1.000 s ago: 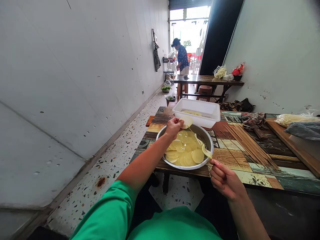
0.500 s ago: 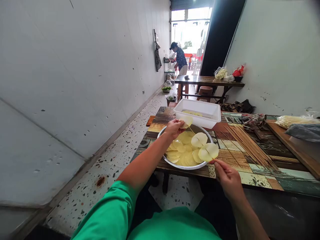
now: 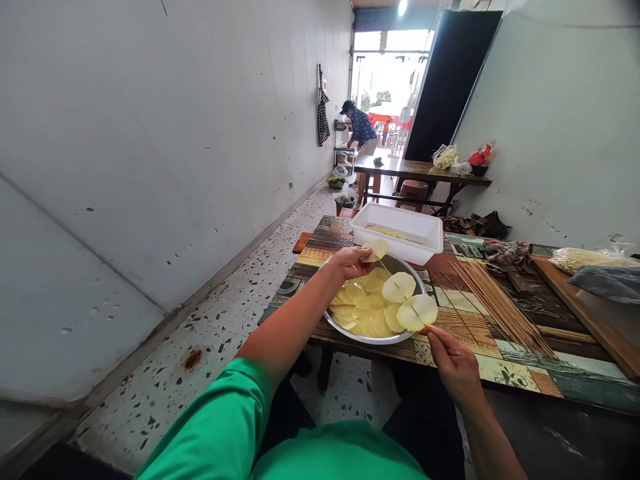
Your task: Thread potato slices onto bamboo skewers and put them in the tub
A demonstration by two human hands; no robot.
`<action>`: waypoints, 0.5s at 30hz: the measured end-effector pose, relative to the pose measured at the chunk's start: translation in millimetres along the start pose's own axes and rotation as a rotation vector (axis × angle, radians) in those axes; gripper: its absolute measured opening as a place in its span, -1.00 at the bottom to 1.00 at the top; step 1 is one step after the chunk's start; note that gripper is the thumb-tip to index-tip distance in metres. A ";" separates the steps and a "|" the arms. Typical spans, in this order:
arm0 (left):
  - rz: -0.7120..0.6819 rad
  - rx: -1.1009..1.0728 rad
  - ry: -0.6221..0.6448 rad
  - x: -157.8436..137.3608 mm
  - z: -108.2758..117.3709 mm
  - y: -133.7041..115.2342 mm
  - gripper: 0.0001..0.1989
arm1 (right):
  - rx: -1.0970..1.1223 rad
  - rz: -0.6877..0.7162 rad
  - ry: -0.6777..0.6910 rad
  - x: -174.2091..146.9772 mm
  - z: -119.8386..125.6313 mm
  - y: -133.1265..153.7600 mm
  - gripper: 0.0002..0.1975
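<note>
My right hand (image 3: 454,363) pinches the near end of a thin wooden skewer (image 3: 384,264), which slants up and away over a metal bowl (image 3: 367,341). Two pale potato slices (image 3: 417,313) are threaded on it, one close to my right fingers and one farther along. My left hand (image 3: 354,261) grips another thin slice (image 3: 376,251) at the skewer's far end, fingers closed on its edge. Below, the bowl holds many wet yellowish slices (image 3: 367,313). Just behind it stands a white plastic tub (image 3: 425,252) with a few slices in it.
Loose skewers (image 3: 500,307) lie in a bundle on the patterned table (image 3: 520,379), right of the bowl. Farther right are a crumpled cloth (image 3: 507,253), a wooden board (image 3: 585,313) and bagged food (image 3: 590,260). A person (image 3: 363,127) bends by a shelf beyond a second table (image 3: 400,167).
My view has tilted slightly up. Both hands keep their grips, with the skewered slices almost unmoved above the bowl. The person at the back bends lower.
</note>
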State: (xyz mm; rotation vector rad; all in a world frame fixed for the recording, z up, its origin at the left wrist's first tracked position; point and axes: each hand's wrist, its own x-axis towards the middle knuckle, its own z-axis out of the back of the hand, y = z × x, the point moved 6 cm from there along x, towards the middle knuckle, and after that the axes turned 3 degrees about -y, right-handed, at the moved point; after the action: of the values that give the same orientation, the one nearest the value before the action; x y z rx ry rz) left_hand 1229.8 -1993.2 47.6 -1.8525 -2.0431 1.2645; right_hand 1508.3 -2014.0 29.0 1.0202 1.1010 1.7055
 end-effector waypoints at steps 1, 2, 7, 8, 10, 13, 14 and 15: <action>0.008 -0.016 0.006 0.8 -0.1 0.2 -0.86 | -0.008 0.002 -0.007 0.5 -0.1 1.0 -0.58; 0.015 -0.027 0.011 1.4 -0.4 0.4 -0.86 | 0.022 -0.032 0.004 1.1 -1.2 0.3 -0.58; 0.029 -0.046 0.006 0.8 -1.3 -1.3 -0.87 | 0.382 -0.412 0.274 -4.3 -23.8 -5.2 -0.55; 0.023 -0.045 0.005 -0.1 -1.4 -2.5 -0.87 | 0.411 -0.441 0.301 -5.5 -26.8 -3.7 -0.55; 0.016 -0.034 0.002 -1.4 -0.9 -4.6 -0.86 | 0.383 -0.404 0.248 -4.3 -26.1 -0.2 -0.54; 0.026 -0.024 0.006 -0.3 1.4 -4.8 -0.86 | 0.174 -0.182 0.053 0.7 -15.5 7.6 -0.56; 0.025 -0.035 0.016 1.3 2.0 -4.4 -0.86 | 0.098 -0.103 0.007 1.5 -12.8 10.4 -0.57; 0.018 -0.055 0.036 3.2 2.2 -4.0 -0.85 | 0.040 -0.049 -0.014 2.0 -11.8 11.7 -0.57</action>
State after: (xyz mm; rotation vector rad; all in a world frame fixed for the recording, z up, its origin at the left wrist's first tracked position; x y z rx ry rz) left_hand 1224.6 -1991.2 47.3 -1.9070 -2.0679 1.1810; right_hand 1494.2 -2018.2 37.1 1.0205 1.1464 1.6406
